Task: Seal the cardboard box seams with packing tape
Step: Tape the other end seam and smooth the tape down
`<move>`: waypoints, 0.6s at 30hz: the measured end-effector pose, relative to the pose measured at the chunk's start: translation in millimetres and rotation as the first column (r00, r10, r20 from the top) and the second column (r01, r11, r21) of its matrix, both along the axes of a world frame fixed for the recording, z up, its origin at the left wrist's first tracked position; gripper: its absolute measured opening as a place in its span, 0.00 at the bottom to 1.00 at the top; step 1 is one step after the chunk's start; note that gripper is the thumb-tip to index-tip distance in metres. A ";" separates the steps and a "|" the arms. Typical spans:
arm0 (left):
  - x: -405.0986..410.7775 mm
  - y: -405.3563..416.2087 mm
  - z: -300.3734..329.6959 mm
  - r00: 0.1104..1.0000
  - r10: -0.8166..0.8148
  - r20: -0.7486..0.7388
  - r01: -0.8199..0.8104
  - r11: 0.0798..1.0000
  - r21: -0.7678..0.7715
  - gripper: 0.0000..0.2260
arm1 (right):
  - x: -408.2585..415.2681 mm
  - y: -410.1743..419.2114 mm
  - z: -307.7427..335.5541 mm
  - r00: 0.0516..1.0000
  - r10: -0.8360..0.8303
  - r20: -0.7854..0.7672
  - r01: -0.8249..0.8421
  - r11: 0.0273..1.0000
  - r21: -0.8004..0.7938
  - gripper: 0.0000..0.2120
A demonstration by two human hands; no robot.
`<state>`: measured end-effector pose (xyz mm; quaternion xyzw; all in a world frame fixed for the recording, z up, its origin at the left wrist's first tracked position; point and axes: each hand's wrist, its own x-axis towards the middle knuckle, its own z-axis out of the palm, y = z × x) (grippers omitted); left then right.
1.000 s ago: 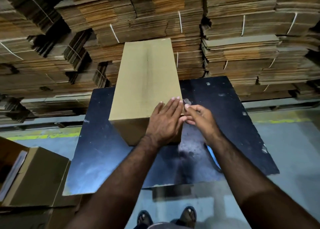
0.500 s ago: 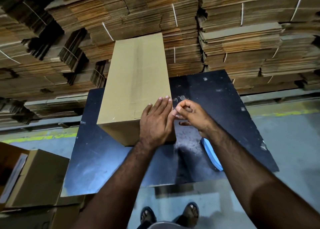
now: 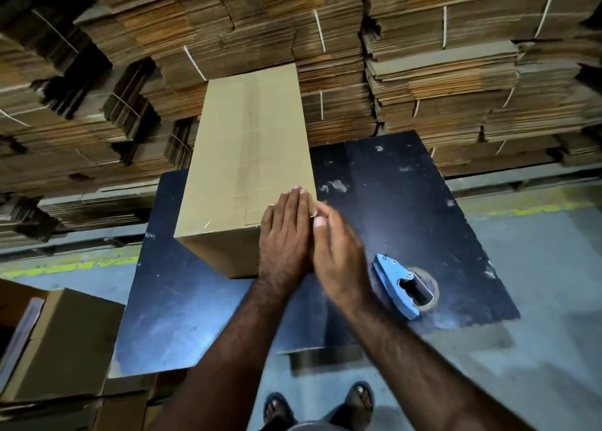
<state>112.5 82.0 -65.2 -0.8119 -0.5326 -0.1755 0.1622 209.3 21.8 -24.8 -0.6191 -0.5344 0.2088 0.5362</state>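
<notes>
A tall brown cardboard box (image 3: pixel 247 156) lies lengthwise on a dark blue table (image 3: pixel 407 209), its top seam running away from me. My left hand (image 3: pixel 285 235) lies flat, fingers together, on the box's near right corner. My right hand (image 3: pixel 338 251) is beside it at the box's right edge, blurred, fingertips pinched near that edge; what they pinch is too small to tell. A blue tape dispenser (image 3: pixel 399 284) with a roll of tape lies on the table to the right of my right hand.
Bundled stacks of flat cardboard (image 3: pixel 439 72) fill the wall behind the table. Brown boxes (image 3: pixel 62 342) stand on the floor at lower left. My sandalled feet (image 3: pixel 319 404) are at the table's near edge, on a grey floor with a yellow line (image 3: pixel 537 209).
My right hand has slid back toward me along the box's right edge, uncovering the blue tape dispenser. My left hand's fingers have closed together, still flat on the corner.
</notes>
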 end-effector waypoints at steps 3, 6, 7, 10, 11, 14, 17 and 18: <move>-18.9 -6.4 -5.4 0.996 -0.074 0.049 0.073 0.997 0.036 0.22 | -26.3 0.3 -12.5 0.999 0.051 0.005 -0.050 0.989 -0.137 0.26; -24.6 -4.4 -5.0 0.980 -0.139 0.140 0.135 0.990 0.037 0.21 | -41.5 13.4 -5.7 1.000 0.004 -0.024 -0.010 0.964 -0.267 0.28; -26.8 -4.6 -3.5 0.977 -0.149 0.152 0.149 0.989 0.011 0.22 | -42.0 20.1 -1.6 0.999 -0.022 -0.046 0.006 0.942 -0.335 0.28; -31.6 -5.7 0.2 0.977 -0.157 0.146 0.171 0.981 -0.093 0.30 | -26.6 50.4 9.6 0.986 -0.090 -0.138 0.000 0.837 -0.547 0.26; -32.1 -5.0 1.7 0.977 -0.159 0.143 0.176 0.978 -0.110 0.32 | -18.1 58.4 12.3 0.979 -0.094 -0.182 -0.031 0.809 -0.587 0.25; -33.0 -4.2 6.8 0.978 -0.162 0.134 0.179 0.975 -0.132 0.29 | 3.6 64.9 15.9 0.926 -0.124 -0.357 -0.105 0.822 -0.559 0.26; -34.6 -3.3 9.1 0.976 -0.164 0.140 0.186 0.969 -0.162 0.28 | -1.2 44.1 18.1 0.910 -0.213 -0.357 0.044 0.903 -0.428 0.24; -34.8 -3.5 8.0 0.974 -0.169 0.153 0.194 0.968 -0.161 0.28 | -9.3 35.0 18.1 0.912 -0.235 -0.335 0.088 0.913 -0.399 0.24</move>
